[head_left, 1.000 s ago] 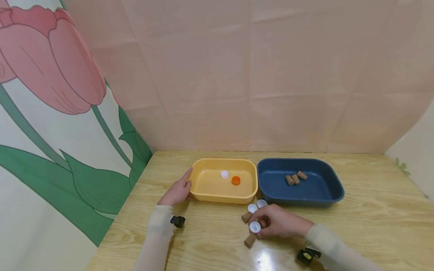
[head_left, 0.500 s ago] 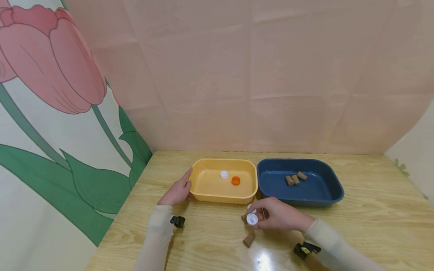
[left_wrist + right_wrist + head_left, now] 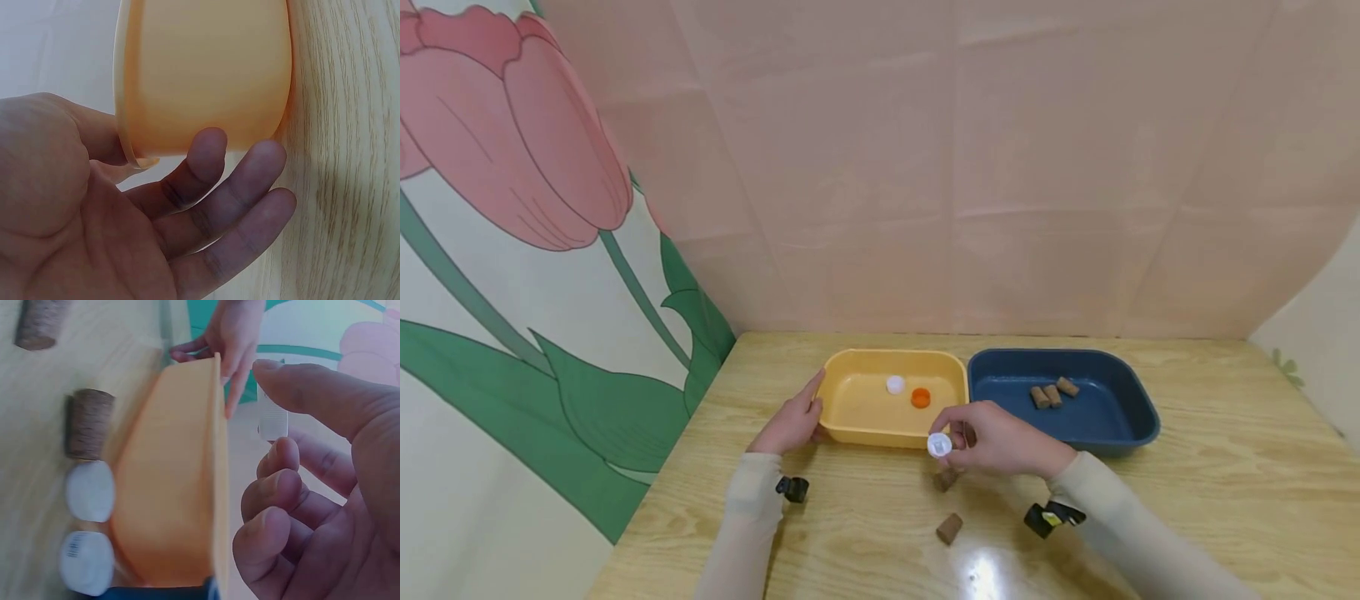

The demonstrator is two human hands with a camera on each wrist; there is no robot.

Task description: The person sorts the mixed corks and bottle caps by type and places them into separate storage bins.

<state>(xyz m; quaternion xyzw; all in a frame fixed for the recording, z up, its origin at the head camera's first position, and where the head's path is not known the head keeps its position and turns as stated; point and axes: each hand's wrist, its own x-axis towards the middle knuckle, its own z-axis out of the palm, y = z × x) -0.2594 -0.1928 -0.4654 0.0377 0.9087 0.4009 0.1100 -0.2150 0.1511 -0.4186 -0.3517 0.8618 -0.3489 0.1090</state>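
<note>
A light wooden table (image 3: 1225,500) fills the lower frame. At centre stand a blue tray (image 3: 1131,417) holding three corks (image 3: 1051,393) and, touching its left side, a yellow tray (image 3: 857,408) holding a white cap (image 3: 896,384) and an orange cap (image 3: 921,397). The left hand (image 3: 792,423) rests relaxed fingers against the yellow tray's left wall. The right hand (image 3: 996,439) pinches a white bottle cap (image 3: 938,445) just above that tray's near rim. Two loose corks (image 3: 948,527) lie below it.
</note>
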